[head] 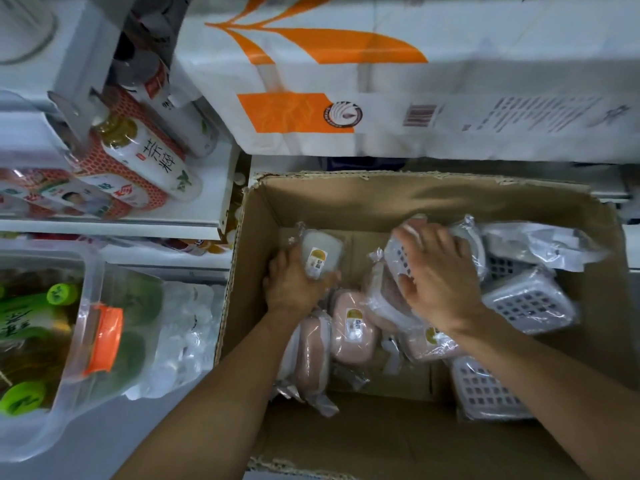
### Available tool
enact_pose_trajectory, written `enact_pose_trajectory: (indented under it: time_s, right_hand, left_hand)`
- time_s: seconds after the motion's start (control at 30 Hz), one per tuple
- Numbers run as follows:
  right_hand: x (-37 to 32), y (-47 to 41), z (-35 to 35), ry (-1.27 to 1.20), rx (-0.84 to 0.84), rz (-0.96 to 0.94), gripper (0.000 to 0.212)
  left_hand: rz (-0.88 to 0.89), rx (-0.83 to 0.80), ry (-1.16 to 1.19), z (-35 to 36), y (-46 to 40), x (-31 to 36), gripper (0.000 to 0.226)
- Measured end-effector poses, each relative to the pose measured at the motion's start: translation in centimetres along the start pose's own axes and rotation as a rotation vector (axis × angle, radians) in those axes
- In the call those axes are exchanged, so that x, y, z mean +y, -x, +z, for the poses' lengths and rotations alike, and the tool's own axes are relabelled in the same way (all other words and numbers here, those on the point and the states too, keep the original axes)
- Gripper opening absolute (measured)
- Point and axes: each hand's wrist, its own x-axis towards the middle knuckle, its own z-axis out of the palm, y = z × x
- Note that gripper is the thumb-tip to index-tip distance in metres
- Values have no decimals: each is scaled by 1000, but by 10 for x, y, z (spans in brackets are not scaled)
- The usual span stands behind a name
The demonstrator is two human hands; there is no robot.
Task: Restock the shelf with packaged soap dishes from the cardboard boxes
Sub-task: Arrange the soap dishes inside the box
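So the big cardboard box [398,199] fills the middle and right of the view, flaps open, with shelving on the left holding white bottles [152,157]. A big white and orange paper pack [346,81] sits across the far side.

Inside the box it's a loose heap of packaged soap dishes: pink ones [351,329] in the near-left part, white gridded ones [526,303] on the right, all in crinkly clear bags.

The left hand [291,289] grips a white soap dish [320,256] with a yellow label at the far-left of the box, fingers curled under it, thumb along its near edge. The right hand [436,278] lies spread, palm down, on a bagged gridded dish [401,258] at the middle of the pile. I can't tell whether those fingers have actually closed round it or are just resting on top.

My take for doing this bit well: those bags look slippery, so grab the hard dish body, not the loose plastic. Lift straight up so neighbours don't drag along. Taking one per hand seems fine, but get the right hand properly round its dish before pulling.
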Motion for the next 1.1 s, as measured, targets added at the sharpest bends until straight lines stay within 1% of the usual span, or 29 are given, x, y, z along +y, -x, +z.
enact_pose_trajectory:
  time_s: [0.03,0.07,0.1,0.13,0.2,0.27,0.3,0.37,0.4,0.43,0.47,0.53,0.57,0.6,0.63,0.7,0.73,0.77,0.83,0.87,0.9,0.93,0.97,1.0,1.07,1.1]
  right_hand:
    - [5,1,-1,-54,-9,107,77]
    - [10,2,-1,-116,-48,214,81]
    - [15,2,0,-168,-98,295,80]
    - [21,1,3,-205,-143,337,75]
    - [29,0,6,-228,-206,361,65]
    - [32,-4,7,-243,-272,386,61]
    - [32,-6,7,-264,-312,418,60]
    - [28,-8,6,-359,-366,497,59]
    - [25,-7,7,-431,-353,510,60]
    - [20,-5,6,-504,-320,494,60]
    - [14,-1,4,-585,-292,449,61]
    - [0,9,-2,-735,-269,311,62]
    - [-7,13,-3,-790,-268,266,60]
    - [-15,15,-4,-853,-257,254,54]
    - [-20,15,-4,-922,-241,285,47]
    - [-27,8,1,-1052,-192,399,37]
    - [-29,3,4,-1051,-167,446,38]
    - [-28,-1,10,-969,-177,479,41]
    - [-24,-8,15,-835,-296,546,47]
    - [-21,-10,13,-864,-371,594,49]
    - [-20,-12,12,-931,-432,629,53]
    - [-19,-13,11,-980,-458,638,57]
    - [-20,-13,9,-984,-447,621,61]
    - [-23,-13,5,-974,-409,576,64]
    - [-29,-13,1,-868,-306,389,73]
    - [-32,-16,-2,-759,-268,263,78]
  left_hand:
    - [49,-12,-155,2,3,-2,97]
    - [85,-18,-250,2,4,-3,102]
    - [109,-13,-305,1,3,-4,102]
    - [133,-4,-350,-1,0,-4,99]
    - [194,24,-438,-5,-6,-4,93]
    - [265,59,-504,-7,-10,-5,91]
    - [289,74,-494,-8,-9,-5,90]
    - [351,165,-349,-9,-3,-2,79]
    - [385,233,-224,-6,3,2,69]
    - [387,266,-63,-5,9,9,59]
    - [339,228,135,-4,17,18,50]
    - [144,16,534,-6,32,41,45]
    - [44,-93,672,-7,37,49,45]
    - [-37,-167,760,-8,40,56,43]
    - [-106,-217,828,-8,43,59,39]
    - [-185,-251,917,-7,47,62,21]
    - [-195,-256,949,-7,50,62,17]
    - [-176,-255,945,-6,52,59,22]
    - [-88,-240,826,-5,54,49,29]
    - [-11,-199,653,-7,53,42,33]
    - [66,-147,395,-10,54,33,38]
    - [110,-83,134,-14,57,23,46]
    - [129,-21,-41,-19,62,13,54]
    - [111,8,-107,-24,69,5,63]
    - [33,-20,-65,-25,81,-11,79]
    - [-3,-49,-34,-22,85,-19,85]
